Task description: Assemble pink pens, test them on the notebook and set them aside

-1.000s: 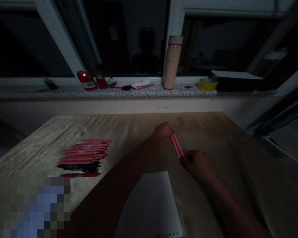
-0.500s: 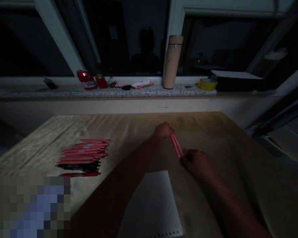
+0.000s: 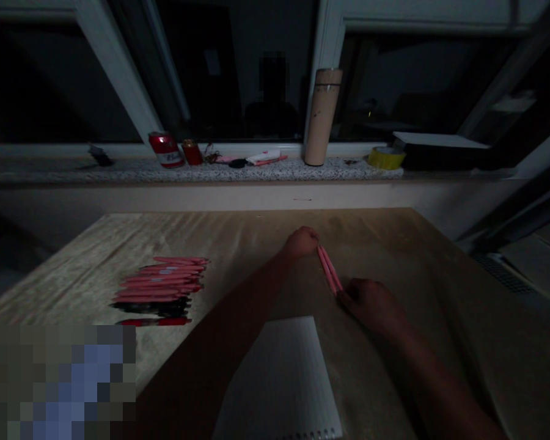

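Two pink pens (image 3: 330, 269) lie side by side, slanting over the brown table between my hands. My left hand (image 3: 302, 242) has its fingers closed at their far ends, the fingertips partly hidden. At the near ends, my right hand (image 3: 371, 302) pinches the same pens between thumb and fingers. Left of my left forearm, several pink pens (image 3: 165, 278) are laid in a row. Nearer to me, black pens (image 3: 153, 305) and a red pen (image 3: 158, 321) continue that row. A spiral notepad (image 3: 284, 373) with lined white paper rests below my hands, partly covered by my left forearm.
The covered table (image 3: 376, 238) ends at a wall below a granite windowsill (image 3: 266, 174). On the sill stand a red can (image 3: 165, 150), a small jar (image 3: 192, 153), a tall flask (image 3: 323, 119), yellow tape (image 3: 385, 158) and a dark box (image 3: 440, 151). The lower left corner is pixelated.
The whole view has shifted slightly to the right. My hands hold the pink pens in almost the same position as before.
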`<state>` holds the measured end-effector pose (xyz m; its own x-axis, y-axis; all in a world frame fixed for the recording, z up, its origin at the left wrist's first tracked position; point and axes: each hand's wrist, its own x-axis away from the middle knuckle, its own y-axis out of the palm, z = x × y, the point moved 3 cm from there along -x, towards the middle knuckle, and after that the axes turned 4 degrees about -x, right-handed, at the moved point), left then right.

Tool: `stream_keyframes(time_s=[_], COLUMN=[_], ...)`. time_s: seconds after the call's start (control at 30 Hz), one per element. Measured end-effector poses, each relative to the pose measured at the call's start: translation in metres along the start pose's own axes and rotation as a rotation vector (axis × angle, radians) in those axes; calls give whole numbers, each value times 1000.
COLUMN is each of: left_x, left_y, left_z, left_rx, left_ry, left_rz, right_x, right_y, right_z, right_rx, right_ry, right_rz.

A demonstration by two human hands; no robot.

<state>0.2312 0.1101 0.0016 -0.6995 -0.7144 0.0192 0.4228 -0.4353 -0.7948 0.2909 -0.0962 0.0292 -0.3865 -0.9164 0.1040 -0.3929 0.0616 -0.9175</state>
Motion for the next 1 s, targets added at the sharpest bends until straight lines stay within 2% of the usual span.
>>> stream_keyframes(time_s=[0.13, 0.23, 0.4, 0.53, 0.67, 0.73, 0.83, 0.9, 1.0], left_x=[15, 37, 88, 129, 173, 195, 224, 236, 239], left_y=[-6, -12, -37, -69, -111, -135, -169, -187, -201], left_z=[-7, -15, -22, -28, -49, -64, -89, -102, -115], left_rx=[50, 72, 77, -82, -307, -425, -576, -629, -712], left_ry=[29, 29, 57, 59, 1, -63, -214, -273, -312], left_rz=[67, 95, 107, 132, 201, 234, 195, 184, 169], right_x=[3, 6, 4, -5, -15, -21, -28, -31, -31], right_y=[-3, -7, -8, 2, 16, 24, 34, 40, 47], right_z=[-2, -10, -43, -83, -122, -137, -155, -162, -165], right_rx=[-28, -68, -114, -91, -77, -81, -85, -95, -96], right_ry=[8, 2, -135, -290, -411, -429, -472, -494, -512], right_rz=[2, 32, 35, -14, -38, -75, -109, -131, -151])
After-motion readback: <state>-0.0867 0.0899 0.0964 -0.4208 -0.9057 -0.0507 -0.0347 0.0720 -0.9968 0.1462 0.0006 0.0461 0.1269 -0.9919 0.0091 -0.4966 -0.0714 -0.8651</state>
